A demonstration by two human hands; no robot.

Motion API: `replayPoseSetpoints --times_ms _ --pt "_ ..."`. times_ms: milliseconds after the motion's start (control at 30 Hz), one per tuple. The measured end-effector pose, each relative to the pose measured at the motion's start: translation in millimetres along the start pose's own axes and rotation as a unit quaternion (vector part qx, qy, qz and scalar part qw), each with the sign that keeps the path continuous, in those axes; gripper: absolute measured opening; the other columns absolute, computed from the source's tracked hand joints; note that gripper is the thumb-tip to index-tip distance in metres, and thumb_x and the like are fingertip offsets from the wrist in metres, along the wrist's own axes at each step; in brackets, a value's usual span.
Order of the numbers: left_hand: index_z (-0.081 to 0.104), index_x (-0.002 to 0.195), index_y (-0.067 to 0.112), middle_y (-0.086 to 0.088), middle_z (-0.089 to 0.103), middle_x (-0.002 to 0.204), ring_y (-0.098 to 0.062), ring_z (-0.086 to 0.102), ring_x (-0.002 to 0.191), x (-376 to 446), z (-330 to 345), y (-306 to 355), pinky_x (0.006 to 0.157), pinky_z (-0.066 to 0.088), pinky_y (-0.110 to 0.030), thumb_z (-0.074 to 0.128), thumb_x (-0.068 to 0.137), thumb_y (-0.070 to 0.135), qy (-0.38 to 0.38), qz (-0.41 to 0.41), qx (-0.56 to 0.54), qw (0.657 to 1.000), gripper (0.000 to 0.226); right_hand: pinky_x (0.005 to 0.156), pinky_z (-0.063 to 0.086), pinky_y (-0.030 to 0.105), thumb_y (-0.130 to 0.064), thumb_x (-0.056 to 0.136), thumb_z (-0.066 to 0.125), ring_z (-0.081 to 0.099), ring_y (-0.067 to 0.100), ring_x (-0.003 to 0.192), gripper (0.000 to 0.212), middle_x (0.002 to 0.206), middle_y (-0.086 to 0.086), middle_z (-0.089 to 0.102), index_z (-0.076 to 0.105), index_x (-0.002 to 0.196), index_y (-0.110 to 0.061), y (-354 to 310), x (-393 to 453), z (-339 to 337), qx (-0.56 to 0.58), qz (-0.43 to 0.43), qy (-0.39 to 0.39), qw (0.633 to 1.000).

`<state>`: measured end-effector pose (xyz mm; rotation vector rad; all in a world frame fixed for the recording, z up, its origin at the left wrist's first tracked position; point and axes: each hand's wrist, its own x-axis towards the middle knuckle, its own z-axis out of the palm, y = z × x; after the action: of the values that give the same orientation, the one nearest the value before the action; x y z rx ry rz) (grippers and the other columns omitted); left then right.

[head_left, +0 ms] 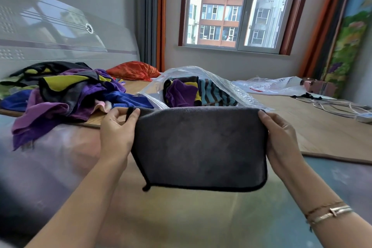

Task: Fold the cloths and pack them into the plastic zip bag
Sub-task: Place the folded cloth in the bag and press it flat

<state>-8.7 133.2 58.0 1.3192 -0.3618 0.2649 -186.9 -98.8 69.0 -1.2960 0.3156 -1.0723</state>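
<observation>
Holding a dark grey plush cloth with black stitched edging (199, 147) up above the bed, both hands pinch its folded top edge. The left hand (117, 135) has its grip closed on the top left corner, thumb and fingers curled round the fabric beside a small black hanging loop (129, 113). The right hand (281, 139) has its grip closed on the top right corner, and two thin gold bracelets (328, 212) sit on that wrist. The cloth hangs doubled over, with its lower edge free.

Just behind the cloth stands a clear plastic zip bag (237, 88), its mouth open, with purple, yellow and blue-striped cloths (199, 91) already inside. To the left lies a loose heap of purple, blue, yellow and black cloths (66, 94) on the woven bamboo mat (314, 127) that covers the bed. An orange satin cushion (132, 70) rests behind the heap. Farther right lie another crumpled clear plastic bag (271, 84) and a tangle of white cables (334, 107).
</observation>
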Motion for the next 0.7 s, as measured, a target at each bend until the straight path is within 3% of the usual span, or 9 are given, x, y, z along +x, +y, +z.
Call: replayPoseSetpoints --times_ms 100,167,200,300,400,500,567,633,700 --pt "0.054 0.081 0.029 0.027 0.061 0.076 0.010 0.058 0.074 1 -1 -1 0.071 0.043 -0.011 0.060 0.094 0.019 -0.035 -0.022 0.041 0.998 0.017 0.064 0.039 0.030 -0.014 0.090 0.058 0.050 0.015 0.071 0.005 0.076 0.003 0.055 0.060 0.085 -0.013 0 1 -10 0.020 0.059 -0.049 0.997" --pt "0.055 0.096 0.028 0.011 0.067 0.104 -0.003 0.061 0.092 1 1 -2 0.085 0.047 -0.023 0.058 0.095 0.016 -0.125 -0.097 0.032 0.987 0.013 0.063 0.042 0.032 -0.011 0.084 0.058 0.053 0.019 0.074 0.012 0.082 0.008 0.054 0.056 0.096 -0.009 1 0 -13 0.058 0.124 -0.085 0.987" --pt "0.054 0.110 0.026 0.002 0.065 0.116 -0.010 0.062 0.098 0 3 -1 0.088 0.049 -0.029 0.059 0.094 0.013 -0.169 -0.137 0.024 0.976 0.021 0.059 0.044 0.029 -0.008 0.085 0.056 0.055 0.019 0.069 0.009 0.079 0.009 0.055 0.054 0.093 -0.008 3 1 -14 0.058 0.143 -0.085 0.984" --pt "0.039 0.138 0.025 -0.010 0.062 0.119 -0.017 0.065 0.091 -3 1 5 0.073 0.053 -0.029 0.062 0.089 0.000 -0.230 -0.198 -0.029 0.952 0.059 0.043 0.043 0.019 0.007 0.090 0.046 0.054 0.011 0.047 0.025 0.060 0.002 0.056 0.047 0.087 -0.018 3 2 -17 0.050 0.153 -0.037 0.986" --pt "0.051 0.126 0.027 -0.009 0.068 0.092 -0.011 0.066 0.068 -4 -5 17 0.057 0.054 -0.020 0.054 0.092 -0.005 -0.255 -0.163 -0.096 0.948 0.046 0.050 0.048 0.019 0.018 0.085 0.037 0.059 0.012 0.056 0.048 0.068 0.002 0.064 0.056 0.102 -0.023 -4 4 -26 0.076 0.108 -0.089 0.987" --pt "0.071 0.102 0.022 -0.010 0.070 0.091 -0.010 0.062 0.069 -3 -9 20 0.058 0.049 -0.018 0.051 0.097 0.005 -0.253 -0.111 0.004 0.961 0.027 0.062 0.052 0.019 0.024 0.079 0.035 0.060 0.012 0.070 0.061 0.075 0.002 0.065 0.072 0.100 -0.019 -10 0 -27 0.049 0.086 -0.163 0.982" --pt "0.074 0.093 0.022 -0.009 0.072 0.101 -0.014 0.064 0.083 -5 -12 17 0.071 0.048 -0.025 0.053 0.098 0.014 -0.274 -0.097 0.101 0.951 0.023 0.068 0.051 0.020 0.027 0.077 0.036 0.059 0.016 0.076 0.061 0.078 0.005 0.065 0.076 0.097 -0.016 -8 -3 -26 -0.013 0.083 -0.180 0.980" --pt "0.072 0.100 0.025 -0.004 0.073 0.106 -0.015 0.067 0.095 -10 -14 18 0.084 0.050 -0.030 0.067 0.086 0.033 -0.353 -0.137 0.165 0.911 0.017 0.076 0.050 0.022 0.027 0.075 0.038 0.061 0.018 0.082 0.062 0.086 0.008 0.067 0.076 0.096 -0.018 -1 -6 -24 -0.161 0.040 -0.171 0.971" --pt "0.068 0.108 0.030 0.007 0.072 0.104 -0.009 0.069 0.097 -15 -17 20 0.088 0.053 -0.028 0.081 0.063 0.047 -0.442 -0.144 0.246 0.850 0.049 0.081 0.049 0.020 0.020 0.073 0.045 0.063 0.017 0.089 0.058 0.097 0.009 0.069 0.072 0.095 -0.026 5 -5 -24 -0.361 -0.044 -0.141 0.921"
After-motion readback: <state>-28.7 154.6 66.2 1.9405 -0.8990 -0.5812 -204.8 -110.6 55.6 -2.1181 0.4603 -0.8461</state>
